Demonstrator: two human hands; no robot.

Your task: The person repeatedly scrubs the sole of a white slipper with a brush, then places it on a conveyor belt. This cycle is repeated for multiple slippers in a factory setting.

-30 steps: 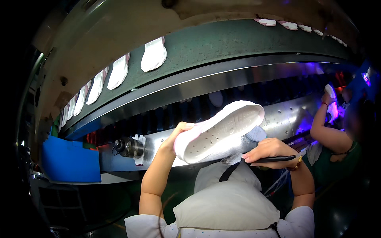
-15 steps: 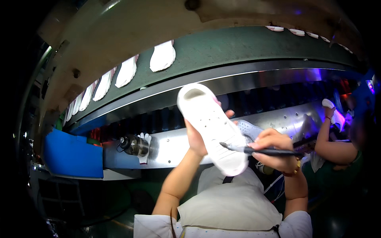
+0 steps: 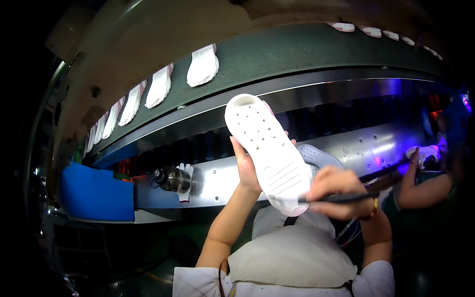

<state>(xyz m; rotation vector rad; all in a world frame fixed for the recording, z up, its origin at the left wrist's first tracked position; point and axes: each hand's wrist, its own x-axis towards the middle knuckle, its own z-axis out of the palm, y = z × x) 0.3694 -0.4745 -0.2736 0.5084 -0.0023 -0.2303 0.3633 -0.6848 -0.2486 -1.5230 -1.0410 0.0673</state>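
A white shoe sole (image 3: 269, 143) dotted with small holes and ribbed near its lower end is held up in front of my body. My left hand (image 3: 248, 171) is closed around its left edge from behind, with some fingertips showing past the right edge. My right hand (image 3: 339, 190), blurred by motion, grips a slim black-handled brush (image 3: 341, 199). The brush's tip end is at the sole's lower right edge; whether it touches cannot be made out. Behind the sole, a grey-blue perforated sole (image 3: 321, 156) lies partly hidden on the metal ledge (image 3: 225, 180).
Beyond the ledge runs a green conveyor belt (image 3: 277, 52) carrying several white soles (image 3: 203, 67). On the ledge at left lie a dark bottle (image 3: 172, 180) and a white glove (image 3: 185, 195), beside a blue bin (image 3: 96, 193). At right, a co-worker's arm (image 3: 420, 193) holds a white shoe part (image 3: 422, 152).
The brush has moved from the sole's ribbed area down to its lower right edge. The held sole has tilted, showing more of its holes. The view has shifted slightly.
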